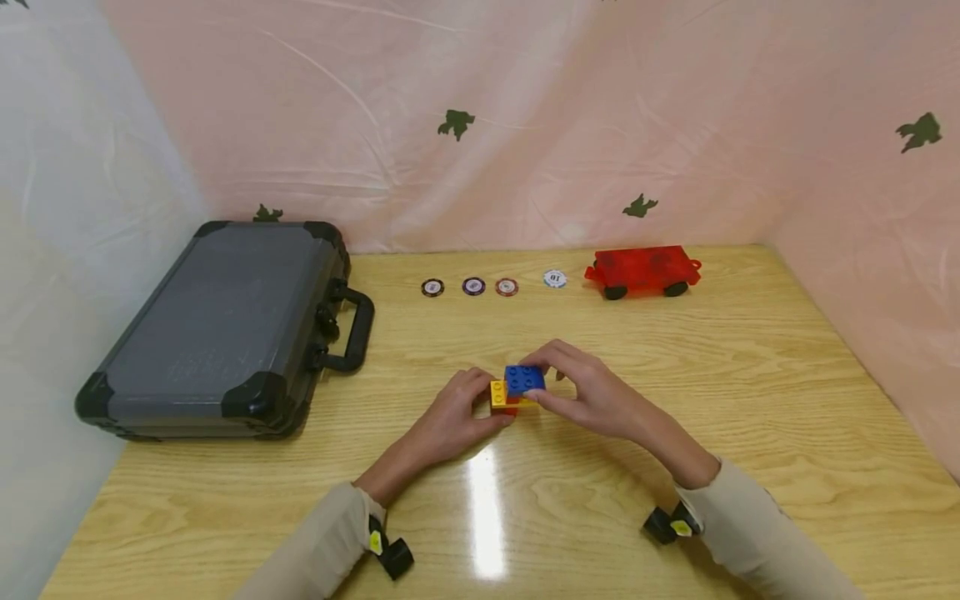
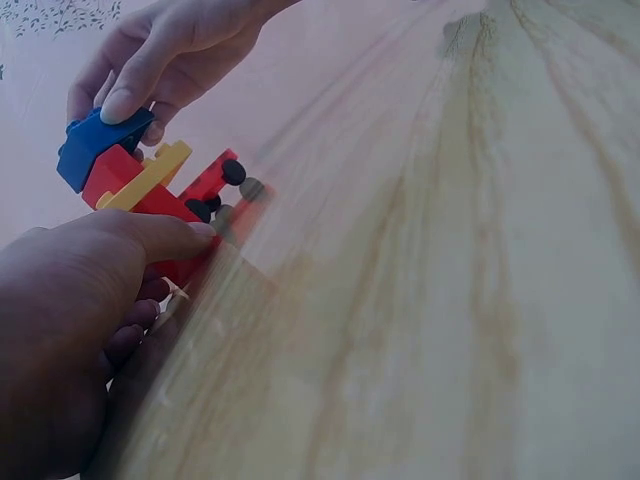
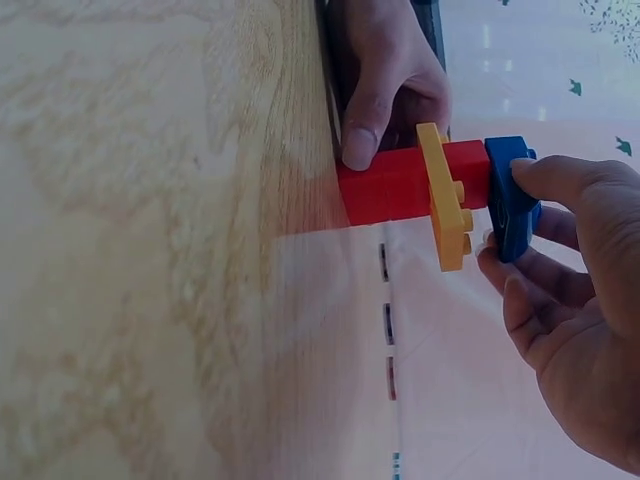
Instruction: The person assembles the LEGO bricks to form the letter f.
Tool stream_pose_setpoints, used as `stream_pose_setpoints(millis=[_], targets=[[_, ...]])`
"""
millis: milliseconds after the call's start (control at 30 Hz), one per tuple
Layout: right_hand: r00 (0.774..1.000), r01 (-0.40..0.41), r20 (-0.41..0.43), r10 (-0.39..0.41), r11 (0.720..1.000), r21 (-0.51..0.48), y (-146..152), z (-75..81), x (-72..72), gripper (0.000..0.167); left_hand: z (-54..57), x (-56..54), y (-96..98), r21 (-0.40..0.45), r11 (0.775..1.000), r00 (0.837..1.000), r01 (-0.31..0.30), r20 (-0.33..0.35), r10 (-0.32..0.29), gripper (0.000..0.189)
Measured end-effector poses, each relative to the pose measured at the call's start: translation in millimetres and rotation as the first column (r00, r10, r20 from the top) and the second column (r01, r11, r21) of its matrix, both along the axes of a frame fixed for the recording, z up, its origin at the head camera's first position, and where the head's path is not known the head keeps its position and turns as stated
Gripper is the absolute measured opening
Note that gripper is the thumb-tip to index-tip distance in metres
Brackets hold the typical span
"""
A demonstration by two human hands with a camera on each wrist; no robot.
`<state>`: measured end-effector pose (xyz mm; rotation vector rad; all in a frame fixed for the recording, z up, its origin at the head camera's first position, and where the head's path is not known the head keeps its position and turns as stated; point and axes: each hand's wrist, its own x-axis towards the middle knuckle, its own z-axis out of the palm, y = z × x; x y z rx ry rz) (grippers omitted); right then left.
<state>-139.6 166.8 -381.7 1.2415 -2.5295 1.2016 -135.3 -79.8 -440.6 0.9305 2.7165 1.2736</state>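
Observation:
A small stack of toy building bricks stands on the table in front of me. Its lower red brick (image 3: 385, 188) rests on the tabletop, with a flat yellow brick (image 3: 446, 205) across it and another red brick (image 3: 467, 167) above. My left hand (image 1: 450, 421) grips the lower red part between thumb and fingers. At the top of the stack, my right hand (image 1: 600, 396) pinches a blue brick (image 1: 523, 379) with thumb and fingers. In the right wrist view the blue brick meets the upper red one; whether it is fully seated I cannot tell.
A grey case (image 1: 217, 308) with black corners and a black handle (image 1: 360, 333) lies at the left. Several poker chips (image 1: 474, 287) form a row near the back, beside a red toy wagon (image 1: 645, 269) with black wheels. A pink cloth (image 1: 525, 167) hangs behind the table.

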Motion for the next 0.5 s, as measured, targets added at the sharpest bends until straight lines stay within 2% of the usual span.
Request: stream_pose_setpoints(millis=[333, 500], targets=[[1.0, 0.009, 0.017, -0.01, 0.998, 0.066, 0.0, 5.4, 0.6, 0.032, -0.1, -0.4, -0.4, -0.001, 1.0, 0.999, -0.004, 0.032, 0.004, 0.031], [0.999, 0.012, 0.033, -0.014, 0.998, 0.066, -0.5, 5.5, 0.7, 0.032, -0.7, -0.3, 0.1, -0.001, 1.0, 1.0, -0.006, 0.03, 0.006, 0.031]])
